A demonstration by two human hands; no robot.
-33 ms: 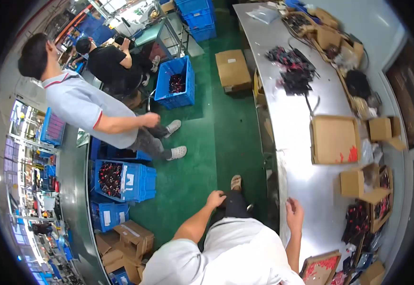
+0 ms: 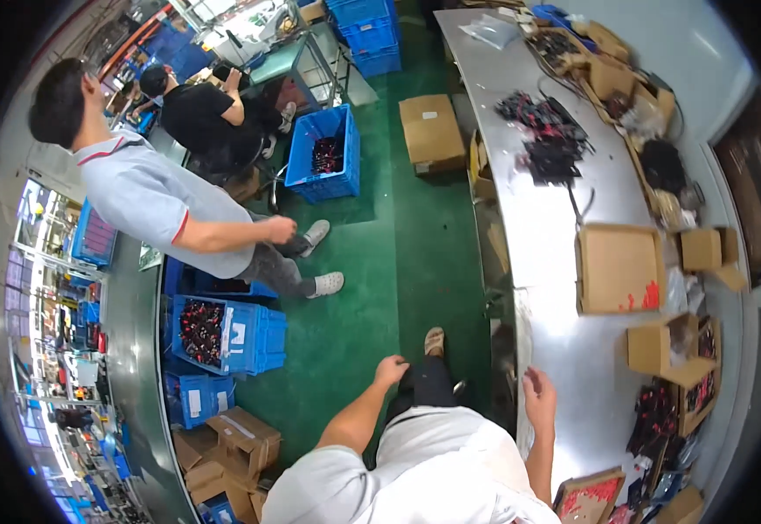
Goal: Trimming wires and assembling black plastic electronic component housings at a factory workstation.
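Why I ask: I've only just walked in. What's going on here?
The person wearing the camera appears to hold nothing: the left hand is beside their thigh, the right hand by the edge of the metal table. On the table lie a shallow cardboard tray with red pieces and a pile of dark and red parts. A co-worker stands ahead to the left, near blue crates.

Can see a long, shiny metal table (image 2: 577, 393) running flat from 1 o'clock down to 5, close by the right hand (image 2: 539, 399). Also spot dark trousers (image 2: 433, 384) at 5, by the left hand (image 2: 390, 371).
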